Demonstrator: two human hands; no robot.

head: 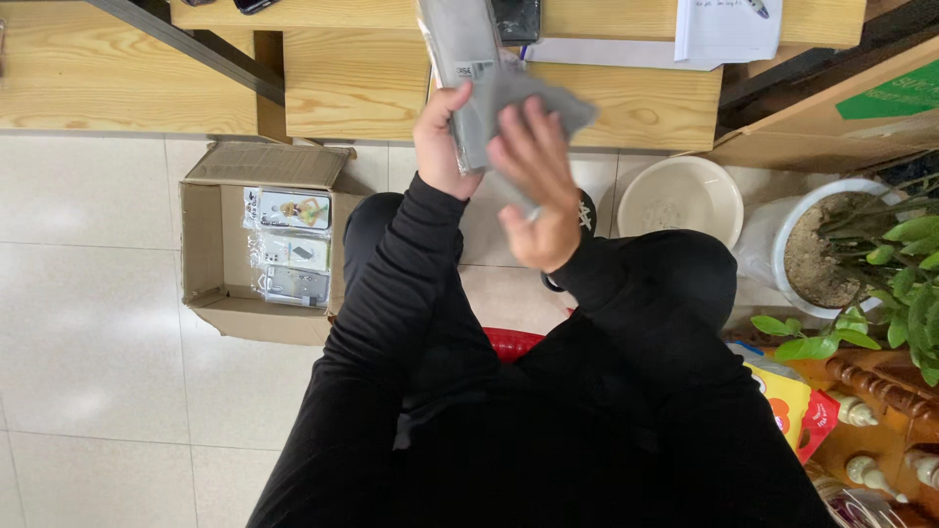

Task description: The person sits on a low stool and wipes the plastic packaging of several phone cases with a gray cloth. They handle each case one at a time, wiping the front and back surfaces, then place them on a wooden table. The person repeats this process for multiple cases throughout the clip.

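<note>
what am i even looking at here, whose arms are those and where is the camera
There is one picture, taken by a camera worn on a person's head and looking straight down, so the black sleeves and dark lap are the wearer's own. There is no machine, only bare hands. The left hand grips a flat grey packet in clear wrapping. The right hand, blurred by motion, is on a grey cloth-like piece beside that packet. Above them is a light wooden table with white papers. On the tiled floor sit an open cardboard box holding small wrapped packets, a white bowl and a potted plant.
</note>
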